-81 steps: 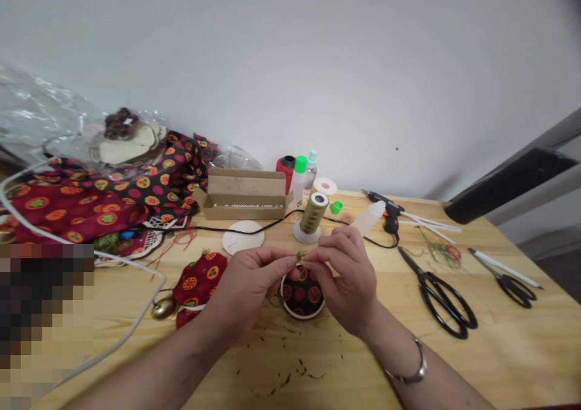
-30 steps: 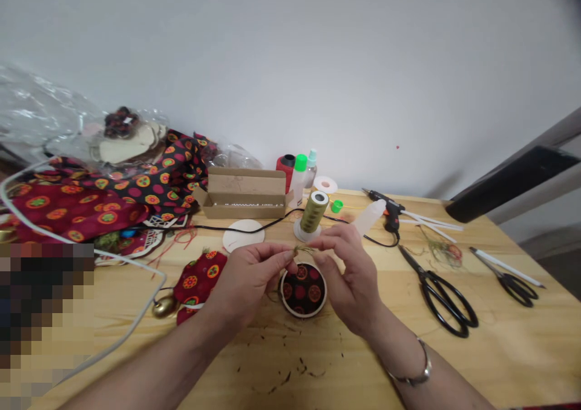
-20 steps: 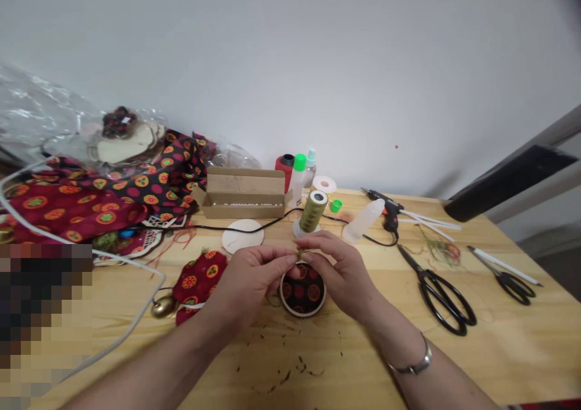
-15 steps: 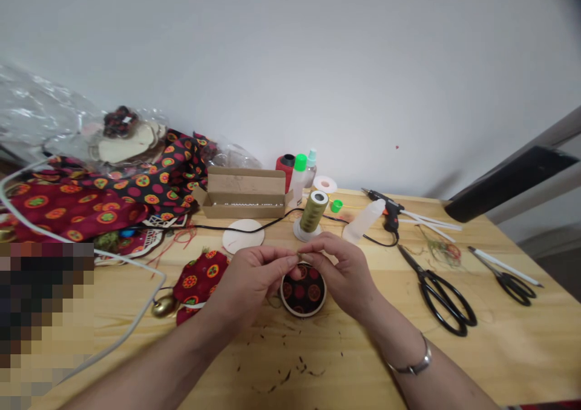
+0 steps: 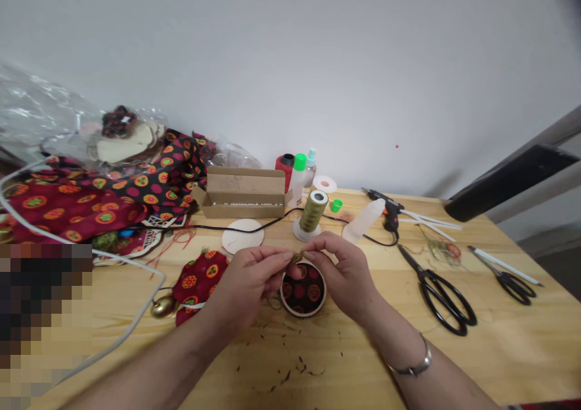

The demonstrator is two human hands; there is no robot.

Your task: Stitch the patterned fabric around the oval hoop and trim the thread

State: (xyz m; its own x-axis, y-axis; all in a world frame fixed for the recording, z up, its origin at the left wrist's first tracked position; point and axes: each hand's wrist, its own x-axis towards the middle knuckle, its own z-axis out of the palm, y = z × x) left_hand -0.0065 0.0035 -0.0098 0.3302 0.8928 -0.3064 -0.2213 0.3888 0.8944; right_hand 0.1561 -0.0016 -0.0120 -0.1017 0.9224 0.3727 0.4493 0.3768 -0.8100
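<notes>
My left hand (image 5: 261, 271) and my right hand (image 5: 338, 271) meet in front of the thread spool, thumbs and forefingers pinched. Between the fingertips shows a small bunched piece of olive thread (image 5: 297, 257), its ends hidden by the fingers. Just below lies a round disc (image 5: 302, 298) covered in dark patterned fabric with a pale rim, partly behind my left fingers. The olive thread spool (image 5: 313, 211) stands upright just beyond my hands. Beside my left wrist are a maroon patterned fabric piece (image 5: 202, 277) and a brass bell (image 5: 163, 305).
On the right lie large black-handled scissors (image 5: 438, 295), smaller scissors (image 5: 511, 283) and a glue gun (image 5: 385, 207). A white bottle (image 5: 363, 221) leans behind my right hand. An open cardboard box (image 5: 245, 207), a white disc (image 5: 242, 235) and heaped fabric (image 5: 91, 207) are left. A black cord (image 5: 267, 223) crosses behind.
My fingertips have parted slightly, and more of the olive thread shows between them. Otherwise both hands and the things on the table stay in place.
</notes>
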